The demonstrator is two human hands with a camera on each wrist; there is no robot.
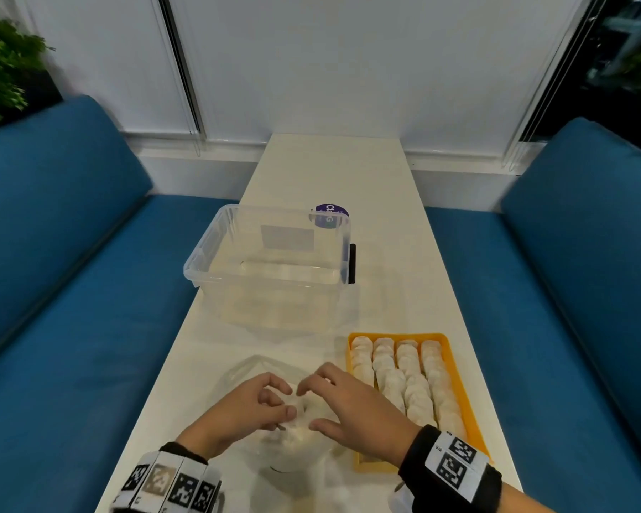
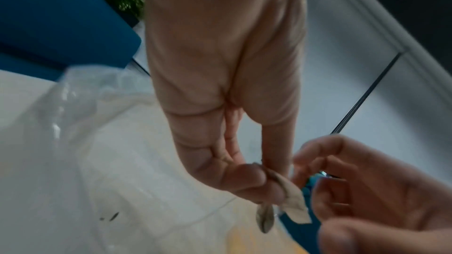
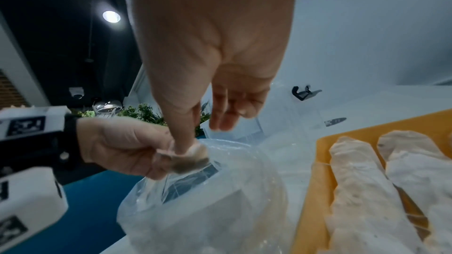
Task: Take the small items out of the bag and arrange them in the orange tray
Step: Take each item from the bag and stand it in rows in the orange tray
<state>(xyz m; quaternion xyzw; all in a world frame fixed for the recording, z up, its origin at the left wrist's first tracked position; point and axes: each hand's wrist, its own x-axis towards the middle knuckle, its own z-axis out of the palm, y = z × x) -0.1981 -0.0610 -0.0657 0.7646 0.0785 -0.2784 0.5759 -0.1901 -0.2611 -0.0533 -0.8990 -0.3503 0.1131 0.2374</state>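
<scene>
On the near end of the long white table (image 1: 334,172), your two hands meet over the clear, crinkled plastic bag (image 3: 220,210), which lies between your wrists with its mouth turned away from you. Your left hand (image 1: 245,409) has its fingers curled, and the thumb and forefinger pinch a small pale flat item (image 2: 291,198) together with a fold of the bag's film; the left wrist view shows that piece sticking out below the fingertips. Your right hand (image 1: 348,401) hangs just beside it with fingers loosely bent and spread. In the right wrist view its thumb comes down against the pinched piece, but you cannot tell from these views whether it has any hold on it. More pale pieces show dimly through the bag under your hands.

Just right of the bag, touching its edge, sits the rectangular orange plastic tray (image 1: 456,368). It holds four lengthwise rows of pale, floury small items (image 1: 408,375), overlapped like shingles, and your right wrist covers its near corner.

Farther along the table stands a clear plastic storage box (image 1: 200,261) with a black side latch, and a round purple-labelled lid or tin (image 1: 330,212) shows behind its far right corner. Blue cushioned benches (image 1: 71,253) flank the table on both sides.
</scene>
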